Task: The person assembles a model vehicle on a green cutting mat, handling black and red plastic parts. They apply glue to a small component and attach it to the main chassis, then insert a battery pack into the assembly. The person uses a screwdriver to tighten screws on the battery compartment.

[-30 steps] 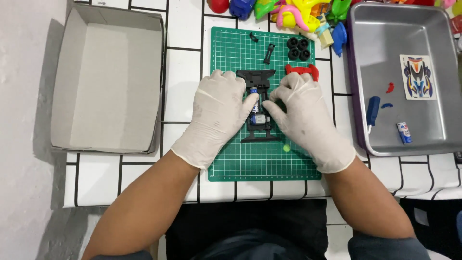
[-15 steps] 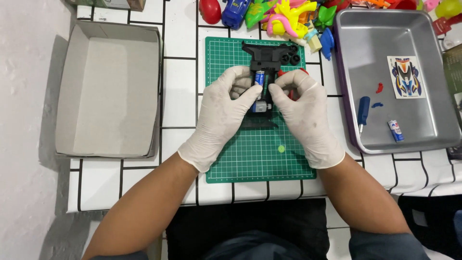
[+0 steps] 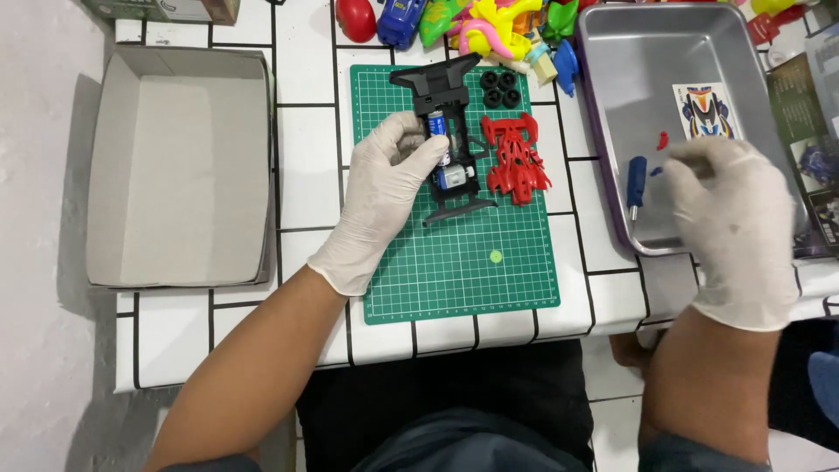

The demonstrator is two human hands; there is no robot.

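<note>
**Head view: right hand leaves the toy car and reaches into the tray**

Head view, looking down at a white tiled counter. A green cutting mat lies in the middle. On it sits a black toy car chassis with a small motor and a battery visible inside.

The left hand, in a white glove, curls its grip around the chassis and pins it on the mat, thumb at the blue battery. Half a second ago both gloved hands held the chassis together. The right hand has since let go and moved over the metal tray on the right. Its fingers are bent near a blue screwdriver and small red and blue parts; the view does not show whether it is grasping anything.

With the right hand gone, a red body piece is uncovered on the mat, just beside the chassis. Four black wheels lie above it. An open cardboard box stands at the left, and bright plastic toys crowd the far edge.
</note>
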